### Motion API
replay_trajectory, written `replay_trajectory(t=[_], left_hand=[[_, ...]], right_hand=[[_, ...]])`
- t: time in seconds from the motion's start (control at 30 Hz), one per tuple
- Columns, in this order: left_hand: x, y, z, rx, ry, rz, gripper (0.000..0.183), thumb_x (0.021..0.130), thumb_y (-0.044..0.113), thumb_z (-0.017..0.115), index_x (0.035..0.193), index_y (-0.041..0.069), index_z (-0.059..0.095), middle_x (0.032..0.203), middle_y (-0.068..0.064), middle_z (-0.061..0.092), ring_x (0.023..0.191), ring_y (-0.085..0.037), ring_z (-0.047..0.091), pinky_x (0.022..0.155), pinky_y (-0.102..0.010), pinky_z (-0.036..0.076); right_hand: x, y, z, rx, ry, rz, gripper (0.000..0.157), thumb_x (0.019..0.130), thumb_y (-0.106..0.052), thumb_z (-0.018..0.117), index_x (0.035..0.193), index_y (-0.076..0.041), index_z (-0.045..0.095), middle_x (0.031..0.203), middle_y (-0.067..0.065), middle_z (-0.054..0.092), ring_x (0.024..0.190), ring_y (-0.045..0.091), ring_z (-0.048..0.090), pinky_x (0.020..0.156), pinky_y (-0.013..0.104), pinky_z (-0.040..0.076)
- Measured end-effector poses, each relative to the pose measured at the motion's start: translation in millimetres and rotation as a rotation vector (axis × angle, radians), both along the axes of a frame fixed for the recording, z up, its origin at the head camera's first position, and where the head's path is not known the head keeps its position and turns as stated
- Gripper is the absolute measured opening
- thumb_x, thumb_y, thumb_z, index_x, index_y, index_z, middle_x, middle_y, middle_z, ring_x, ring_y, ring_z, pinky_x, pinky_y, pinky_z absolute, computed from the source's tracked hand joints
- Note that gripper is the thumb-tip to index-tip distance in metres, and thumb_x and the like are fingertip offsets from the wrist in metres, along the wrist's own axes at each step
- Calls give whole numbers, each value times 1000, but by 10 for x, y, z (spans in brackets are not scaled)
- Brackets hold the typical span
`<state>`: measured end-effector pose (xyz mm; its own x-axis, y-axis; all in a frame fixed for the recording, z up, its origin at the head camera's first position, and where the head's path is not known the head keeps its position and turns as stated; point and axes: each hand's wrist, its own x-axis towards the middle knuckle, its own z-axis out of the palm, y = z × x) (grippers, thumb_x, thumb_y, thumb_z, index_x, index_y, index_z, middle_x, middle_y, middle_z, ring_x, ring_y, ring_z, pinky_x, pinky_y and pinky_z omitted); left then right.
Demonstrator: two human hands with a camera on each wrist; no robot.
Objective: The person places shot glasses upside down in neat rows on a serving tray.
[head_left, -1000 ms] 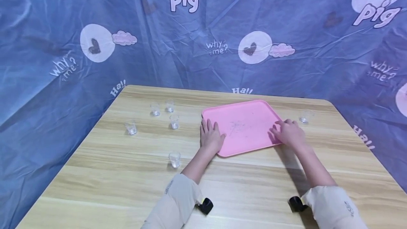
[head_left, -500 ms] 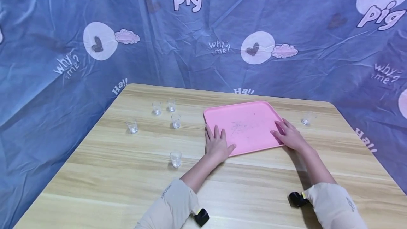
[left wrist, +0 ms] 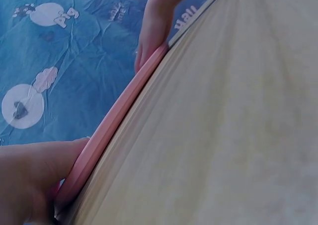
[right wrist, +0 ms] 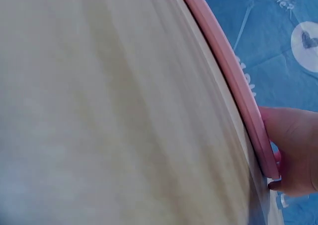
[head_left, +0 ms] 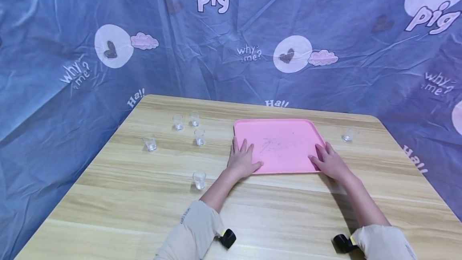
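A shallow pink tray [head_left: 285, 147] lies on the wooden table, its near edge almost level across the head view. My left hand [head_left: 241, 161] rests over its left side near the front corner, fingers spread and fairly straight, thumb on the tray's inside. My right hand [head_left: 333, 164] holds the right rim near the other front corner, thumb inside. In the right wrist view, the thumb lies over the pink rim [right wrist: 231, 68] and a fingertip shows below it. From the left wrist, the near rim [left wrist: 112, 123] runs from one hand to the other.
Several small clear cups stand left of the tray, among them a near cup [head_left: 199, 179], a leftmost cup [head_left: 150, 143] and a cup [head_left: 199, 137] close to the tray. One more clear cup [head_left: 349, 134] is right of it. Printed blue cloth [head_left: 216, 71] hangs behind the table.
The tray has turned from slanted to nearly square with the table's far edge. My left hand has shifted along its left side, while the right has moved slightly nearer. The cups stay put.
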<state>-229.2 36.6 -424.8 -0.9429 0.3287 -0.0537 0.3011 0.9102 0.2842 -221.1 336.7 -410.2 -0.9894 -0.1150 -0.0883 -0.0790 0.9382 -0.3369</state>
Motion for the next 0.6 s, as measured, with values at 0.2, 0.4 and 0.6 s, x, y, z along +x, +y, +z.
replay_trajectory(t=[0.2, 0.4, 0.6], left_hand=[[-81, -21, -16, 31, 35, 45, 69, 85, 57, 51, 139, 15, 41, 148, -9, 24, 135, -38, -3, 107, -47, 5], [-88, -13, -28, -3, 76, 87, 66, 85, 57, 51, 136, 17, 44, 147, -7, 27, 135, -37, 2, 107, -48, 5], [-4, 37, -8, -47, 83, 97, 66, 88, 58, 44, 140, 18, 40, 147, -12, 25, 134, -40, 4, 107, -47, 6]], right_hand=[[129, -46, 31, 44, -24, 6, 78, 93, -51, 40, 137, 11, 24, 135, 44, 7, 115, 63, 20, 90, 67, 24], [123, -51, 20, -8, 3, -11, 77, 92, -50, 45, 135, 12, 29, 132, 44, 15, 114, 62, 24, 89, 67, 25], [-43, 75, -38, -93, 95, 10, 71, 92, -41, 49, 135, 12, 29, 136, 41, 17, 121, 57, 18, 95, 64, 17]])
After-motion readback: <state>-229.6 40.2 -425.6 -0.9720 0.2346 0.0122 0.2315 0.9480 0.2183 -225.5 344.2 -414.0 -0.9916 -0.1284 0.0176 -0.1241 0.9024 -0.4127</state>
